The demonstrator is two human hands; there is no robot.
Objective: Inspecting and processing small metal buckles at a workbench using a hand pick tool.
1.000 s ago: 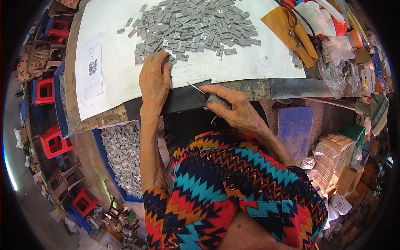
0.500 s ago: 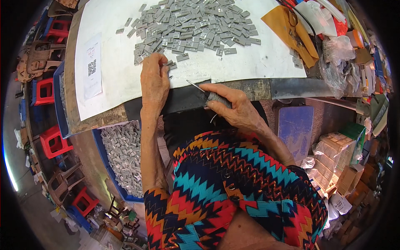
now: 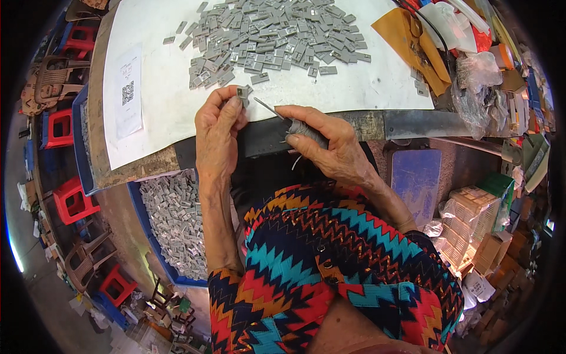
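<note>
Between thumb and fingers, my left hand point(image 3: 220, 121) pinches a small grey rectangular piece point(image 3: 243, 94), raised near the front of the white sheet. My right hand point(image 3: 327, 138) is closed round a thin pointed metal tool point(image 3: 268, 107) whose handle is wrapped in grey cord point(image 3: 303, 131). The tool's tip points up and left, close to the held piece but apart from it. A loose pale end hangs below the wrapped handle. Past both hands spreads a heap of similar grey pieces point(image 3: 271, 38) on the white sheet point(image 3: 348, 88).
Below the table's left side stands a blue bin point(image 3: 147, 221) full of grey pieces. A yellow-brown cloth point(image 3: 407, 41) with scissors point(image 3: 416, 26) lies at the far right, beside clear plastic bags point(image 3: 477, 76). Red stools point(image 3: 75, 200) stand at left. A dark strip point(image 3: 265, 137) covers the front edge.
My left hand has lifted a grey piece off the sheet and drawn it nearer, turning it up. My right hand has shifted slightly left, with the tool's tip higher and closer to the piece.
</note>
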